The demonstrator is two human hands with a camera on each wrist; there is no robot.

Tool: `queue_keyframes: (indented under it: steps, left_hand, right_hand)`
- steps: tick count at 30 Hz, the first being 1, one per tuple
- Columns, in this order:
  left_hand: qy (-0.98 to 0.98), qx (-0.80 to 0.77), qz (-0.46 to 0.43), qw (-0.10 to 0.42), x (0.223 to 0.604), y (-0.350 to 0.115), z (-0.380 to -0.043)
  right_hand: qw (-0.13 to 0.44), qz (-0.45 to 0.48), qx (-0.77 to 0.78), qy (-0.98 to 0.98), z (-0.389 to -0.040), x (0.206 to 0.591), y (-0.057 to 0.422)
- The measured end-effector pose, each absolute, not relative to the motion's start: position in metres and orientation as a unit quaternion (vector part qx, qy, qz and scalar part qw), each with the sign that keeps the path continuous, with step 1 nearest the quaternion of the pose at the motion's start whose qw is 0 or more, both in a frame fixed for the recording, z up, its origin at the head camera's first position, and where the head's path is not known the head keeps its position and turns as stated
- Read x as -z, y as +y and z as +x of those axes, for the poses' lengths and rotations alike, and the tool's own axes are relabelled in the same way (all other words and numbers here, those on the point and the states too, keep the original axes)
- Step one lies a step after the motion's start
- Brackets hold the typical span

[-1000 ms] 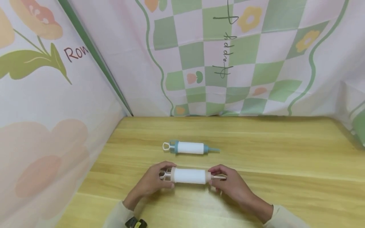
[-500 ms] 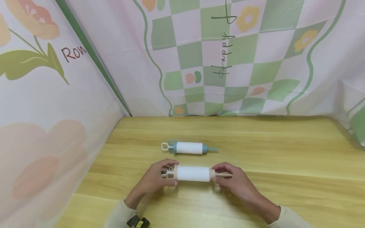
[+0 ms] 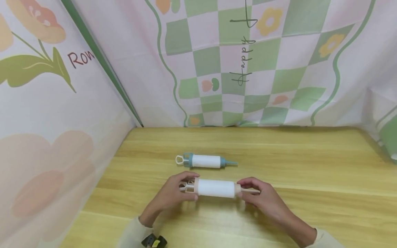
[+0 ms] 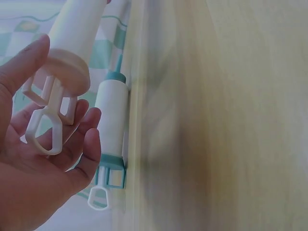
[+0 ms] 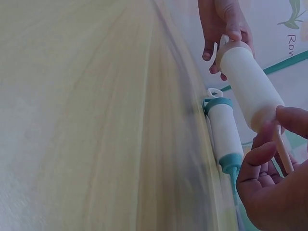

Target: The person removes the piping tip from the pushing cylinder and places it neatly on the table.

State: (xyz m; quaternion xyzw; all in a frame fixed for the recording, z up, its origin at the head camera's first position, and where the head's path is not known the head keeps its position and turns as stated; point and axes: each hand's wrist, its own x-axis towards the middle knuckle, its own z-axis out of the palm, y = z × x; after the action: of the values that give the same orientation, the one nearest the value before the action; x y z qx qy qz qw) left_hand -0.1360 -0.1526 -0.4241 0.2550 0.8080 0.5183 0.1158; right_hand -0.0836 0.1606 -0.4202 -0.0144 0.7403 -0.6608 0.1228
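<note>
A big beige syringe (image 3: 216, 188) with a white barrel, a pull-handle end and a thin nozzle is held level, off the table, between both hands. At its handle end, my left hand (image 3: 173, 193) grips the beige collar with thumb and fingertips; the white pull loop (image 4: 44, 132) hangs over the palm. My right hand (image 3: 263, 197) pinches the beige cap at the opposite end, and the nozzle (image 5: 283, 151) runs in under that hand. Beyond them a second syringe (image 3: 206, 161), white with blue-green ends, lies on the table, its nozzle pointing right.
The wooden table (image 3: 310, 158) reaches back to a hanging cloth (image 3: 207, 60) with green checks and flowers. Another printed cloth (image 3: 62, 113) borders the left side. A black band (image 3: 154, 241) sits by the left sleeve.
Both hands have carried the beige syringe to the right and slightly up in the head view, keeping the same holds. The blue-green syringe stays where it lay.
</note>
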Motion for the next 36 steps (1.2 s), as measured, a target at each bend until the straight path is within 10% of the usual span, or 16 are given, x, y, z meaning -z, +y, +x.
queue_keyframes:
  steps: [36]
  left_hand:
    - [0.793,-0.521,0.289,0.13,0.431,-0.119,-0.132]
  right_hand:
    - [0.078,0.111,0.631,0.764,-0.078,0.421,0.184]
